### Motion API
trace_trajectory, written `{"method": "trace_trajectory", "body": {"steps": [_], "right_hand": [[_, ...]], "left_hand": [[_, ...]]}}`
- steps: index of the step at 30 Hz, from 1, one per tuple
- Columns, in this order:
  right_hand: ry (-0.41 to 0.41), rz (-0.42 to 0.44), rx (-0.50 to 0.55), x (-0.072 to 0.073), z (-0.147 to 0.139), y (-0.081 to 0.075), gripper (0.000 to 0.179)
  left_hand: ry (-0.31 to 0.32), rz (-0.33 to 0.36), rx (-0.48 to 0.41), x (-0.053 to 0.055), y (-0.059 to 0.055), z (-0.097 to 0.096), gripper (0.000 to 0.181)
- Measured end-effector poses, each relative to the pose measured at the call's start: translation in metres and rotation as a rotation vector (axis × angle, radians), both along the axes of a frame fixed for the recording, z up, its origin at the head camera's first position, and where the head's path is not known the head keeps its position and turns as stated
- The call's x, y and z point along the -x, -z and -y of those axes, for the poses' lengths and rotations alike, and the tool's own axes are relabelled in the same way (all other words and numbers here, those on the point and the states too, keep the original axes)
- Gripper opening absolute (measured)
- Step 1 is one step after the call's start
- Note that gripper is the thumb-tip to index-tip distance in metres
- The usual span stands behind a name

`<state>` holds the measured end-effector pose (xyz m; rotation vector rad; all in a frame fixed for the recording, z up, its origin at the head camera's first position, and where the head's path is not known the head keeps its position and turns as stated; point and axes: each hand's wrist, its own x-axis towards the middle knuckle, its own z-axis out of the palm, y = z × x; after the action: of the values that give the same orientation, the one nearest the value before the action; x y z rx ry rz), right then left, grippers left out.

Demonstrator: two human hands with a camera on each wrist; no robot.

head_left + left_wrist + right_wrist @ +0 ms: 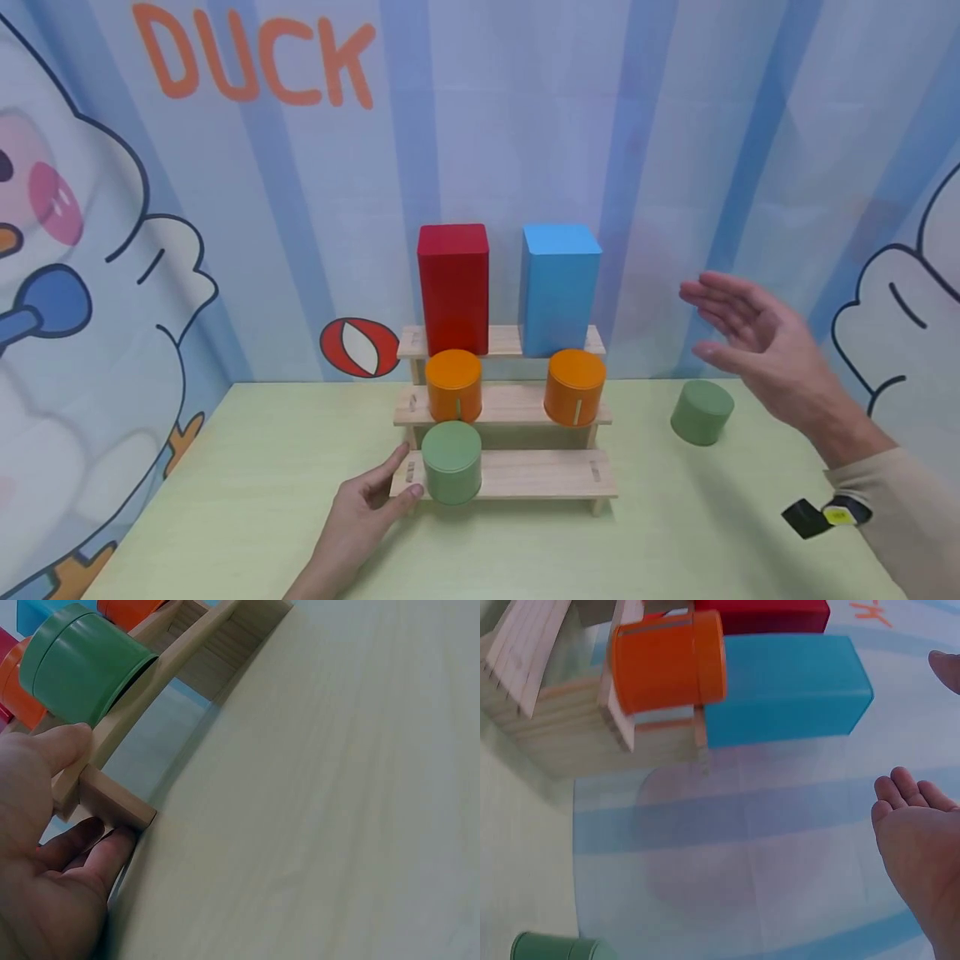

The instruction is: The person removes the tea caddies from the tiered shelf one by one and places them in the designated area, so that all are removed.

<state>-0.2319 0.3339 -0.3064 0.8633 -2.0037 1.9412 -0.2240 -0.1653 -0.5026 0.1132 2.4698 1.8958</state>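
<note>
A three-step wooden display stand (536, 473) stands on the table. My left hand (358, 510) grips the left end of its lowest step; in the left wrist view the thumb (69, 744) lies on the board, with fingers curled by the leg. Close to that thumb, a round green tin (452, 467) sits on this step. Two orange tins (453, 387) occupy the middle step. On the top step a red box (454, 287) and a blue box (558, 292) stand upright. My right hand (772, 362) is raised with nothing in it, above a second green tin (702, 412) on the table.
The pale table (300, 450) ends at a blue striped curtain (502, 150) printed with cartoon ducks and the word DUCK. A small black and yellow device (828, 512) appears near the right sleeve.
</note>
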Motion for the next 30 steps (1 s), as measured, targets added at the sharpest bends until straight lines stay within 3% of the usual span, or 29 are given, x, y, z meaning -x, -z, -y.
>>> {"method": "trace_trajectory", "body": {"steps": [9, 14, 30], "right_hand": [[-0.010, -0.037, -0.058, -0.012, 0.036, -0.020, 0.079], [-0.069, -0.057, -0.042, -0.014, 0.052, -0.025, 0.081], [-0.140, -0.031, 0.014, -0.019, 0.108, -0.017, 0.078]], "left_hand": [[0.016, -0.028, -0.014, -0.001, 0.000, 0.000, 0.073], [0.023, -0.041, -0.018, 0.000, 0.001, 0.000, 0.073], [0.012, -0.025, -0.009, -0.001, -0.001, -0.001, 0.075]]}}
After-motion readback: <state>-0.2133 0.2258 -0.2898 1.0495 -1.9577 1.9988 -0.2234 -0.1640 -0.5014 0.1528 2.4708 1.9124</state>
